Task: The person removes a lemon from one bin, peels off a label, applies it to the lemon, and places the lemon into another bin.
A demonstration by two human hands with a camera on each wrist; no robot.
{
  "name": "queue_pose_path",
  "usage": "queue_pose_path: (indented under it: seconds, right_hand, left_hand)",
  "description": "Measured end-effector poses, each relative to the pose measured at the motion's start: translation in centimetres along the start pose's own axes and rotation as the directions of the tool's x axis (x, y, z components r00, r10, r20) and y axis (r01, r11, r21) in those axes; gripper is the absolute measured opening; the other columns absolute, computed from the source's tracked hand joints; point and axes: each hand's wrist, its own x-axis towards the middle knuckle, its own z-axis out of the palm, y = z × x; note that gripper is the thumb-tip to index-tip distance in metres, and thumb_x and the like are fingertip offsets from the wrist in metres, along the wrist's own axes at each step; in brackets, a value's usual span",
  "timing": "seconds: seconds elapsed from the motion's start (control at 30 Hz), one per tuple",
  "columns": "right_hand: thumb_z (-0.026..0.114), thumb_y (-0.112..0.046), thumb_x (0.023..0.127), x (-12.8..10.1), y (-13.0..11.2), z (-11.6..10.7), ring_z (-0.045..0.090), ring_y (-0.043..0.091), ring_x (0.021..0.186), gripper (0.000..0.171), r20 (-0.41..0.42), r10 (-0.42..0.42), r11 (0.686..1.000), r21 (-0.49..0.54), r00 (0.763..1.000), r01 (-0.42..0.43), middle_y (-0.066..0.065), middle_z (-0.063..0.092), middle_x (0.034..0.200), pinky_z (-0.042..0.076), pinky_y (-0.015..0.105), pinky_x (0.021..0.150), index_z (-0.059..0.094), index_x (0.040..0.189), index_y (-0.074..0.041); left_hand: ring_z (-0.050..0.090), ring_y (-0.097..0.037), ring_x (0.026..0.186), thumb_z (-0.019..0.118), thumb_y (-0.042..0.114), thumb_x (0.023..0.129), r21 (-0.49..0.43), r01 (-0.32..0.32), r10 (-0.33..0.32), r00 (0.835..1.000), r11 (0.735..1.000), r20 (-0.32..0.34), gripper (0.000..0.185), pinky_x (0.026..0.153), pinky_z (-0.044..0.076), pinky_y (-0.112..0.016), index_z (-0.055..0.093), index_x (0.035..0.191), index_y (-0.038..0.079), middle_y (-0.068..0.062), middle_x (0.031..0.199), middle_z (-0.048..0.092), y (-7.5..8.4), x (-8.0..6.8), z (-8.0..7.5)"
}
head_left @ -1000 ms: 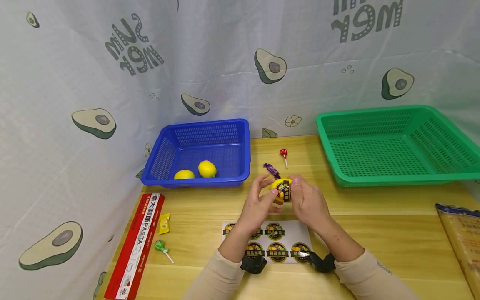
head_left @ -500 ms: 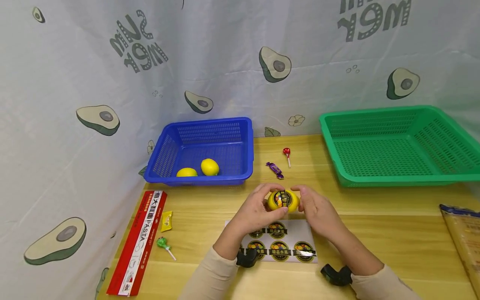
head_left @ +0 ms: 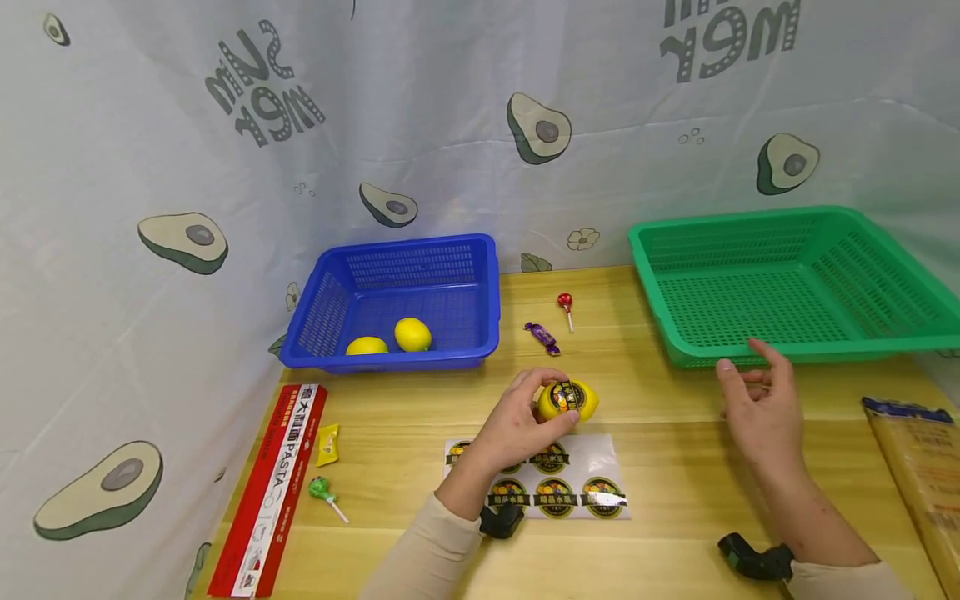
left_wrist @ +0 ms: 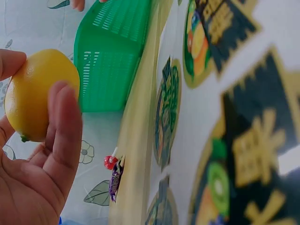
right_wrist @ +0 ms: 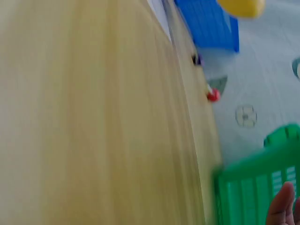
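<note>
My left hand (head_left: pixel 517 421) grips a yellow lemon (head_left: pixel 590 402) between thumb and fingers, just past the sticker sheet (head_left: pixel 588 454). A round black-and-gold sticker (head_left: pixel 564 397) shows on the lemon's upper side; in the left wrist view the lemon (left_wrist: pixel 40 93) shows its plain side and green stem end. My right hand (head_left: pixel 765 412) holds nothing; its fingers reach the front rim of the green basket (head_left: pixel 750 354) in the head view. Several black-and-gold stickers lie on the white sheet below the left hand, some hidden by the wrist.
At the back left, a blue basket (head_left: pixel 412 362) holds two lemons (head_left: pixel 413 334). A purple wrapped candy (head_left: pixel 542 337) and red lollipop (head_left: pixel 566 305) lie between the baskets. Left are a red pasta box (head_left: pixel 266 492), yellow candy (head_left: pixel 327 445) and green lollipop (head_left: pixel 322 489). A pasta bag (head_left: pixel 918 467) lies right.
My right hand has let go of the lemon and moved right, toward the green basket. The left hand still holds the stickered lemon, now a little nearer the sheet than a second ago.
</note>
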Motion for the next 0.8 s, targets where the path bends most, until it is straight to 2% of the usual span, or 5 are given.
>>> queue_pose_path:
  seconds: [0.2, 0.33, 0.47, 0.67, 0.8]
  right_hand:
    - [0.051, -0.042, 0.104, 2.5, 1.1, -2.0, 0.051, -0.006, 0.065, 0.068, -0.086, 0.062, 0.998, 0.006, 0.994, -0.061, -0.017, 0.033, 0.111, 0.043, 0.015, 0.056, 0.021, 0.162, -0.026]
    - [0.053, -0.046, 0.102, 3.2, 1.3, -2.6, 0.046, -0.005, 0.076, 0.073, -0.078, 0.125, 0.992, -0.01, 0.989, -0.126, 0.001, 0.035, 0.132, 0.043, 0.014, 0.056, 0.017, 0.163, -0.03]
    - [0.053, -0.048, 0.101, 3.5, 1.3, -2.6, 0.036, -0.007, 0.088, 0.075, -0.065, 0.15, 0.988, -0.034, 0.986, -0.153, 0.021, 0.025, 0.149, 0.042, 0.013, 0.057, 0.015, 0.163, -0.03]
    - [0.054, -0.049, 0.1, 3.7, 1.5, -2.6, 0.033, -0.004, 0.094, 0.076, -0.059, 0.156, 0.987, -0.03, 0.986, -0.158, 0.024, 0.021, 0.156, 0.04, 0.012, 0.059, 0.015, 0.163, -0.031]
    - [0.053, -0.049, 0.101, 3.5, 1.6, -2.7, 0.051, -0.006, 0.072, 0.077, -0.036, 0.166, 0.986, -0.004, 0.985, -0.167, 0.025, 0.017, 0.158, 0.042, 0.012, 0.059, 0.012, 0.163, -0.031]
  left_hand:
    - [0.056, -0.006, 0.08, 0.074, 0.031, 0.093, 0.019, 0.004, -0.004, 1.0, 1.0, -0.006, 0.046, 0.072, 0.054, -0.019, 0.055, 0.135, 0.025, -0.005, 0.123, 0.055, 0.0, 0.1, 0.1]
    - [0.057, -0.005, 0.08, 0.073, 0.032, 0.094, 0.041, -0.005, 0.006, 1.0, 0.999, -0.002, 0.048, 0.072, 0.055, -0.02, 0.054, 0.138, 0.027, -0.004, 0.123, 0.056, 0.0, 0.4, 0.1]
    - [0.058, -0.004, 0.08, 0.072, 0.033, 0.096, 0.071, -0.026, 0.026, 1.0, 0.997, 0.004, 0.049, 0.071, 0.056, -0.02, 0.053, 0.14, 0.027, -0.002, 0.129, 0.056, 0.2, 1.2, 0.2]
    - [0.058, -0.005, 0.089, 0.069, 0.035, 0.097, 0.145, -0.101, 0.095, 0.994, 0.984, 0.053, 0.05, 0.076, 0.055, -0.017, 0.051, 0.143, 0.025, -0.002, 0.134, 0.055, 1.7, 4.0, 0.5]
    - [0.057, -0.004, 0.096, 0.068, 0.036, 0.098, 0.223, -0.164, 0.138, 0.982, 0.961, 0.128, 0.051, 0.079, 0.052, -0.014, 0.05, 0.145, 0.023, -0.002, 0.137, 0.053, 4.0, 7.1, 1.2]
